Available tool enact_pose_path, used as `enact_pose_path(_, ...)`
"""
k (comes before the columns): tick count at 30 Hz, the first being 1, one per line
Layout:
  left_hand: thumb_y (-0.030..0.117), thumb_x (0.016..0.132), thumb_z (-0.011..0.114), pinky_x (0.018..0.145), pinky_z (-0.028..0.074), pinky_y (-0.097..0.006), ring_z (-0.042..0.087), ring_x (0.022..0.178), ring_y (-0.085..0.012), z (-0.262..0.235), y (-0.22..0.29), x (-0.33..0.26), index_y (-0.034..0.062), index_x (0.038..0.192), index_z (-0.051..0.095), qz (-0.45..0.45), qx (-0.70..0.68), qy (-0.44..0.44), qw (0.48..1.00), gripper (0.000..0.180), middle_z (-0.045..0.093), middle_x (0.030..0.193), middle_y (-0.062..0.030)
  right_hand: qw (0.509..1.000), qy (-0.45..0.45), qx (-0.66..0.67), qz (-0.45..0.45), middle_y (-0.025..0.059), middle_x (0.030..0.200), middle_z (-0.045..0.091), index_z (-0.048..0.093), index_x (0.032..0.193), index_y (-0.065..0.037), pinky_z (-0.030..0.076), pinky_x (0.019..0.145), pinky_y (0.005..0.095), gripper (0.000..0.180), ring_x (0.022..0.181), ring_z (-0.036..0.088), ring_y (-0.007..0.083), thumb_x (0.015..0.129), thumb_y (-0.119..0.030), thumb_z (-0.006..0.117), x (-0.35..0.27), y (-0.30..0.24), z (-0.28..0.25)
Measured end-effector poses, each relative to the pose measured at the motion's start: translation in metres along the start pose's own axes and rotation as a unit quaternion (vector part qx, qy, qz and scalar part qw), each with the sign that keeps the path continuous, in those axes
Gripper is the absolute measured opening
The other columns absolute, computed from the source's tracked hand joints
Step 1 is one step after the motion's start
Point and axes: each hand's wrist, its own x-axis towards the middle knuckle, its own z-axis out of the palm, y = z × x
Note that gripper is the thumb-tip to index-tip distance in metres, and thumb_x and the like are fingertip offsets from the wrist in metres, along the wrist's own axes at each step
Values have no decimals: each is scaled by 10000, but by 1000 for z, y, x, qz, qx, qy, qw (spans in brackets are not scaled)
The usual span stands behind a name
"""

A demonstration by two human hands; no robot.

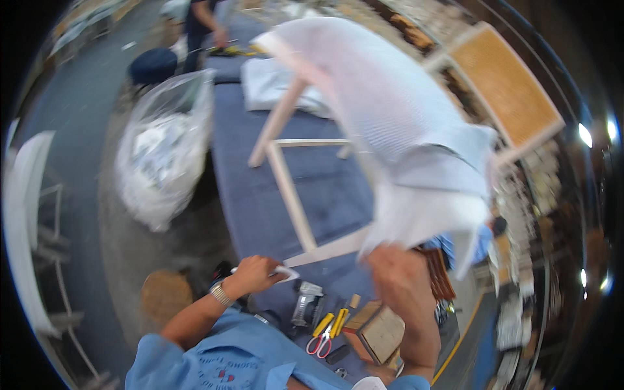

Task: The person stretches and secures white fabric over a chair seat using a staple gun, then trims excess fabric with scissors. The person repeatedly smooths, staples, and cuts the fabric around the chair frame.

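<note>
A chair [390,97] with a pale wooden frame and a white cover lies tilted over the blue-grey table [240,188], its legs toward the left. My right hand [400,276] is closed at the near edge of the cover, somewhat smeared by motion; the fingertips are hard to make out. At the near left, my left hand [255,274], with a watch on the wrist, is closed around a curved white strip [286,274], close to the end of a chair leg. Whether the strip touches the leg I cannot tell.
Nearest me on the table are red-handled scissors [318,344], yellow-handled cutters [338,323], a staple gun-like metal tool [307,305] and a wooden box [376,333]. A clear bag of scraps [159,156] stands left. Another person [201,29] works at the far end; an orange-panelled frame [497,84] is right.
</note>
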Motion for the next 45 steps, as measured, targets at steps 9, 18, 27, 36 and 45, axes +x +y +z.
enact_pose_path(9,473,956,628,746,535,-388,710,877,-276,-7,-73,-14,57,1182,696,-161,-337,55,926,478,730,974,-172,807,-126,554,159,26,713,651,680,971,-28,504,577,279,102,644,605,72,939,-125,680,70,-61,276)
enact_pose_path(18,310,863,768,895,513,-347,671,1031,-216,-21,-196,36,-12,1301,580,-96,-367,-46,924,575,711,1099,-160,623,20,725,293,78,995,653,585,1168,14,570,669,273,234,763,676,140,959,-64,653,178,-73,384)
enact_pose_path(27,136,905,724,791,565,-354,676,895,-173,-188,-515,155,-16,1230,596,-345,-366,378,777,381,713,1058,-93,604,14,676,422,120,1164,642,566,1280,9,577,789,302,343,936,696,199,973,-114,656,278,-69,406)
enact_pose_path(36,313,1057,507,1190,277,-383,347,1445,-291,-344,-490,349,28,1552,309,-137,-222,521,813,605,293,1605,-184,575,34,516,633,116,1024,713,634,1214,-18,567,756,322,308,831,709,180,962,-193,661,173,-135,459)
enact_pose_path(45,158,1027,499,1137,359,-417,511,1338,-304,-433,-44,299,-64,1370,532,420,-111,433,790,410,567,1412,-183,610,90,536,577,93,978,716,639,1209,-32,552,762,321,349,797,686,161,945,-260,665,170,-148,452)
